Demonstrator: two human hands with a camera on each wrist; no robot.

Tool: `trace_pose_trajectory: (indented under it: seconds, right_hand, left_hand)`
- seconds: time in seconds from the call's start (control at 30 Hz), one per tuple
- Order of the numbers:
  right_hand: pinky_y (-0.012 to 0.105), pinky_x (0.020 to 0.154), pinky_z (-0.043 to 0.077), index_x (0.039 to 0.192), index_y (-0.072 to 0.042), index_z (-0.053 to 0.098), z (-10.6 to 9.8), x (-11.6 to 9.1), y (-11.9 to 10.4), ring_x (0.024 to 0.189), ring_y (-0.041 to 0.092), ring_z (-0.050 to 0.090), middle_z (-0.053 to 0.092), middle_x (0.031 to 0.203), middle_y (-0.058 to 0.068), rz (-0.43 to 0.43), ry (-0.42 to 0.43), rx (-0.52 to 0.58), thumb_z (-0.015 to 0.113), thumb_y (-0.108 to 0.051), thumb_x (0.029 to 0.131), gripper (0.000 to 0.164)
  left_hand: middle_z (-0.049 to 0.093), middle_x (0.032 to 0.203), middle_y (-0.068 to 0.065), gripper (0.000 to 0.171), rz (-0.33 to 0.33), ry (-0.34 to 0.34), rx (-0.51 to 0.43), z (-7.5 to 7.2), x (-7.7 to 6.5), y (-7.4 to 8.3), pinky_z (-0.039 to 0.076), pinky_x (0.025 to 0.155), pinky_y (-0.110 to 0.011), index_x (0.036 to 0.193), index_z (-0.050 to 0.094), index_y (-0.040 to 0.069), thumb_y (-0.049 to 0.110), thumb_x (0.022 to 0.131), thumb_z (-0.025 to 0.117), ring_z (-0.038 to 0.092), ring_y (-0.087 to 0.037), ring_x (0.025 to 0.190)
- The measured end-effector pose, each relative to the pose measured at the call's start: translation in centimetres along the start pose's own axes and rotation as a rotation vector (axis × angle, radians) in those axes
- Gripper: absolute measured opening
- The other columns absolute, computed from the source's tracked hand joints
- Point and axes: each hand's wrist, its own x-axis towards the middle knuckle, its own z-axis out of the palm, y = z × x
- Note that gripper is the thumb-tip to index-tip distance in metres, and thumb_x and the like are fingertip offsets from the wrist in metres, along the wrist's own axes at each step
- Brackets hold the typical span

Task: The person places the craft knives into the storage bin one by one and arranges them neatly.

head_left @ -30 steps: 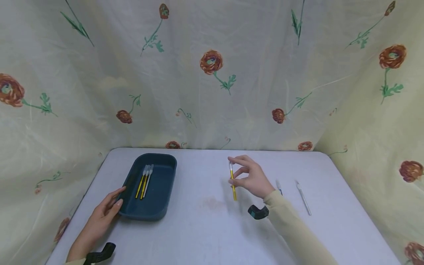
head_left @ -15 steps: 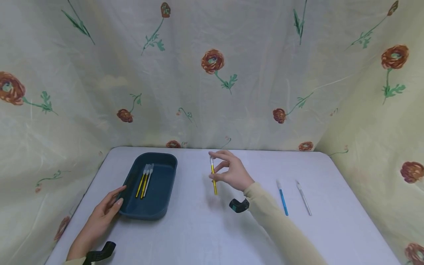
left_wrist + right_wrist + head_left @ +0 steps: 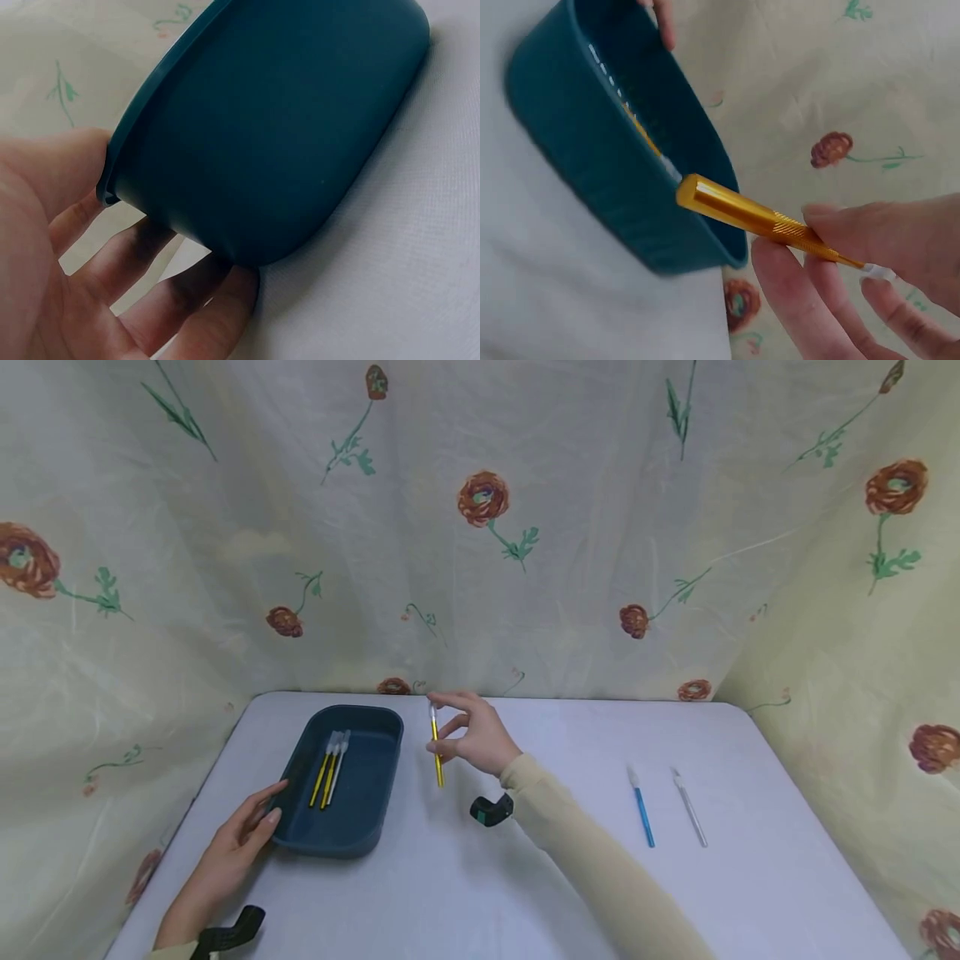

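A gold-yellow craft knife (image 3: pixel 437 752) with a knurled grip and a pale cap is pinched between the thumb and fingers of my right hand (image 3: pixel 476 739). It points cap up in the head view, just right of a dark teal tray (image 3: pixel 378 814). In the right wrist view the knife's butt end (image 3: pixel 694 193) overlaps the tray wall. My left hand (image 3: pixel 228 852) holds the tray's near left corner, thumb at the rim (image 3: pixel 142 112) and fingers against the outer wall. Inside the tray lie two yellow craft knives (image 3: pixel 322 781) and a silver one (image 3: pixel 338 772), side by side.
A blue craft knife (image 3: pixel 643 817) and a silver craft knife (image 3: pixel 691 810) lie on the right part of the white table (image 3: pixel 555 868). A flowered curtain (image 3: pixel 570 610) hangs close behind and at both sides.
My right hand has moved left with the yellow craft knife, from mid-table to near the tray's right side. The blue knife has come into full view. The left hand and tray stay put.
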Motion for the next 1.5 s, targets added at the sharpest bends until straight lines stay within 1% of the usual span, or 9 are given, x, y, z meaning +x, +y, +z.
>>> trace_pose_trajectory:
  seconds: [0.2,0.37,0.53,0.6,0.67,0.9,1.07,1.27,1.5]
  right_hand:
    - [0.038,0.075,0.069,0.158,-0.009,0.059,2.5,1.3,-0.5,0.096,0.025,0.074,0.055,0.147,0.013,0.025,-0.002,0.068,0.088,0.008,0.088,0.078]
    - [0.037,0.076,0.068,0.159,-0.008,0.058,4.7,2.6,-0.5,0.096,0.021,0.074,0.054,0.148,0.013,0.036,-0.028,0.108,0.088,0.006,0.089,0.077]
    - [0.045,0.081,0.068,0.158,-0.009,0.059,6.9,3.7,-0.8,0.085,0.02,0.076,0.053,0.152,0.012,0.084,-0.028,0.185,0.087,0.01,0.089,0.077]
    - [0.044,0.08,0.069,0.158,-0.008,0.058,7.8,4.1,-0.9,0.081,0.023,0.077,0.053,0.154,0.012,0.099,-0.021,0.179,0.086,0.011,0.089,0.077]
    - [0.04,0.077,0.069,0.158,-0.008,0.057,8.7,4.5,-0.9,0.079,0.025,0.079,0.053,0.157,0.012,0.11,-0.016,0.147,0.086,0.011,0.089,0.077]
    - [0.032,0.074,0.067,0.16,-0.004,0.054,11.2,5.6,-0.3,0.081,0.028,0.081,0.052,0.16,0.016,0.178,-0.033,0.058,0.082,0.013,0.092,0.076]
    - [0.035,0.073,0.068,0.159,-0.002,0.055,12.4,6.2,-0.3,0.078,0.03,0.081,0.056,0.156,0.019,0.228,-0.026,0.04,0.082,0.014,0.091,0.075]
    - [0.043,0.077,0.069,0.159,0.0,0.054,13.5,7.0,-0.8,0.083,0.034,0.081,0.055,0.158,0.022,0.271,-0.018,0.041,0.081,0.016,0.091,0.074]
    - [0.046,0.078,0.068,0.158,-0.001,0.056,15.0,8.4,0.2,0.087,0.038,0.081,0.056,0.158,0.021,0.347,-0.011,0.091,0.081,0.018,0.089,0.076]
  left_hand:
    - [0.011,0.179,-0.028,0.07,0.009,0.003,0.001,-0.1,-0.2,-0.2,0.025,0.125,-0.074,0.174,0.026,0.014,0.048,0.117,0.05,0.015,-0.058,0.161]
    - [0.013,0.179,-0.028,0.069,0.026,0.006,-0.009,-0.1,-0.3,-0.6,0.027,0.123,-0.074,0.174,0.026,0.014,0.047,0.118,0.049,0.016,-0.059,0.16]
    - [0.014,0.179,-0.028,0.068,0.032,0.008,-0.02,-0.2,-0.3,-0.9,0.028,0.123,-0.074,0.174,0.027,0.014,0.045,0.118,0.05,0.018,-0.058,0.16]
    - [0.013,0.179,-0.028,0.068,0.03,0.007,-0.023,-0.2,-0.3,-0.9,0.028,0.123,-0.074,0.174,0.027,0.014,0.045,0.118,0.05,0.018,-0.058,0.16]
    - [0.013,0.179,-0.028,0.068,0.028,0.007,-0.026,-0.2,-0.4,-0.9,0.028,0.123,-0.074,0.174,0.027,0.014,0.045,0.118,0.05,0.018,-0.058,0.16]
    - [0.015,0.178,-0.029,0.068,0.053,0.01,-0.033,0.0,-0.5,-0.7,0.03,0.123,-0.073,0.173,0.029,0.013,0.046,0.117,0.05,0.022,-0.058,0.159]
    - [0.017,0.178,-0.029,0.068,0.058,0.008,-0.024,0.0,-0.3,-0.7,0.032,0.123,-0.072,0.173,0.029,0.013,0.047,0.117,0.05,0.027,-0.057,0.158]
    - [0.018,0.178,-0.029,0.066,0.067,0.013,-0.011,-0.4,-0.1,-0.5,0.031,0.123,-0.072,0.173,0.029,0.015,0.045,0.118,0.049,0.028,-0.057,0.157]
    - [0.019,0.177,-0.029,0.067,0.051,0.01,-0.014,-0.4,0.0,-0.4,0.032,0.123,-0.071,0.174,0.029,0.015,0.046,0.118,0.049,0.033,-0.056,0.156]
